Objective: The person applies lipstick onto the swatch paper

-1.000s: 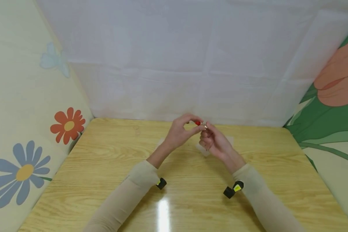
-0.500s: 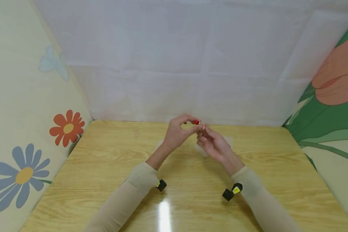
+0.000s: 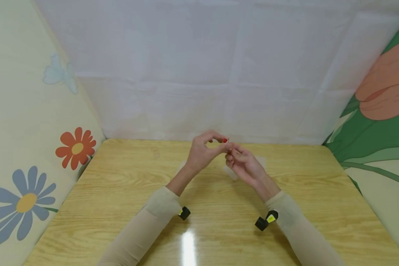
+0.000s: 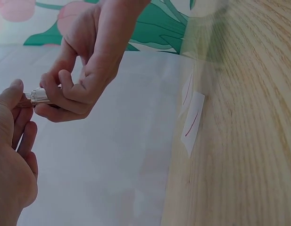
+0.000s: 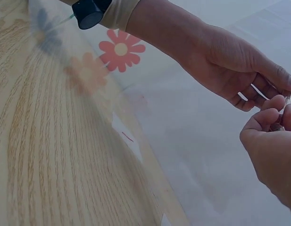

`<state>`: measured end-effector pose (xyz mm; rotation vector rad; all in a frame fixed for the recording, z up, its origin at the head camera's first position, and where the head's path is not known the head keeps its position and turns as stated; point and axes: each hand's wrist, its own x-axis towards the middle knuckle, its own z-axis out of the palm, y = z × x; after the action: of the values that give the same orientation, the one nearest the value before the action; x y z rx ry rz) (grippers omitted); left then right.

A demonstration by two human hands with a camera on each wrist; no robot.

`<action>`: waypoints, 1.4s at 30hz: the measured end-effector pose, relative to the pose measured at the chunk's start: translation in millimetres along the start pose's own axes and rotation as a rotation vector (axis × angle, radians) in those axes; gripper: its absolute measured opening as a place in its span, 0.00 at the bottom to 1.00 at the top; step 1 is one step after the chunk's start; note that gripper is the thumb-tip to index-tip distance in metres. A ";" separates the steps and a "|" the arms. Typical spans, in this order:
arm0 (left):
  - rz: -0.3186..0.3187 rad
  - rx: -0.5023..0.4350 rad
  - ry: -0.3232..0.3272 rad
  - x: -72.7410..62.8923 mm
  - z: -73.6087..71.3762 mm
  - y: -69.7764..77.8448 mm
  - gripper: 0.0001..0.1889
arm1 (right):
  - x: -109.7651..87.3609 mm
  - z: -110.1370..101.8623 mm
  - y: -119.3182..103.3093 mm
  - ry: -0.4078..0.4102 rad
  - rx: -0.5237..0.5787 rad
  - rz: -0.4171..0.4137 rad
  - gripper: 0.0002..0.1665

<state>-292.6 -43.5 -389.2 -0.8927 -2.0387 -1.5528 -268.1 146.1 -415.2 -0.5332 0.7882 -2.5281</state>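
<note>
Both hands meet above the far part of the table around a small lipstick-like tube (image 4: 40, 95), with a silver metallic barrel and a reddish part. My left hand (image 3: 200, 152) pinches one end between thumb and fingers; a bit of red shows by its index fingertip in the head view. The other end is gripped by my right hand (image 3: 247, 166), its fingers curled round the silver barrel in the left wrist view. Most of the tube hides behind fingers in the head and right wrist views. I cannot tell whether it is one piece or two.
White paper slips (image 3: 231, 173) lie on the wooden table (image 3: 136, 177) beneath the hands; a slip (image 5: 128, 137) in the right wrist view bears a red line. A white cloth (image 3: 173, 74) hangs behind the table, with flower-printed panels at both sides.
My right fingers have shifted over the tube, covering more of its shiny part, and the thumb has dropped lower. Both hands have drifted slightly left in the head view.
</note>
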 end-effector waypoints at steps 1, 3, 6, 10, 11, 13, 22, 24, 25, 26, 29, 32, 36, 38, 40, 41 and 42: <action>-0.001 -0.001 0.000 -0.2 -0.3 0.2 0.08 | -0.2 0.1 0.1 -0.001 0.005 -0.001 0.20; -0.001 0.004 0.001 -0.5 -0.3 0.4 0.08 | -0.3 0.2 0.6 0.001 0.009 -0.005 0.19; -0.002 0.006 0.005 -0.8 -0.3 1.2 0.08 | -0.5 0.7 1.1 0.005 0.009 -0.006 0.18; -0.015 0.013 0.016 -1.9 -0.4 2.7 0.08 | -0.7 1.4 2.6 0.016 0.009 -0.010 0.17; -0.019 0.016 0.020 -2.3 -0.4 3.0 0.08 | -0.7 1.5 3.1 0.019 0.009 -0.011 0.16; -0.026 0.016 0.025 -3.1 -0.3 3.3 0.08 | -0.8 2.1 3.9 0.022 -0.001 -0.013 0.16; -0.026 -0.002 0.070 -7.1 0.3 4.6 0.13 | 0.8 4.0 6.3 0.050 -0.045 -0.009 0.20; -0.020 -0.006 0.073 -7.7 0.2 5.1 0.14 | 0.9 3.9 6.2 0.053 -0.045 -0.006 0.20; -0.021 -0.010 0.070 -8.0 -0.3 5.5 0.14 | 0.8 4.2 6.1 0.055 -0.041 -0.004 0.20; -0.024 -0.017 0.067 -8.3 -1.1 5.5 0.14 | 0.8 4.1 6.1 0.055 -0.039 -0.002 0.19; -0.043 -0.033 0.065 -9.1 -5.7 3.5 0.13 | 0.9 3.8 5.9 0.050 -0.022 0.004 0.18; -0.062 -0.032 0.068 -10.9 -14.5 -1.2 0.13 | 1.0 2.7 5.7 0.040 0.006 0.004 0.18; -0.090 0.003 0.075 -14.4 -31.5 -8.1 0.11 | 1.1 1.6 4.2 0.036 0.037 -0.008 0.21; -0.114 0.028 0.075 -16.3 -41.2 -11.3 0.11 | 1.1 1.3 3.0 0.036 0.044 -0.015 0.22; -0.143 0.061 0.066 -17.5 -51.4 -15.4 0.11 | 0.6 0.5 1.8 0.041 0.056 -0.020 0.21; -0.158 0.073 0.058 -17.9 -56.7 -17.8 0.12 | 0.2 -0.1 1.2 0.039 0.060 -0.021 0.20; -0.170 0.086 0.049 -17.9 -61.9 -20.6 0.12 | -0.2 -0.7 0.6 0.039 0.064 -0.023 0.19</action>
<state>-297.6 -110.5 -397.7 -0.6580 -2.1758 -1.5437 -268.1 146.0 -416.1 -0.4761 0.7154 -2.5828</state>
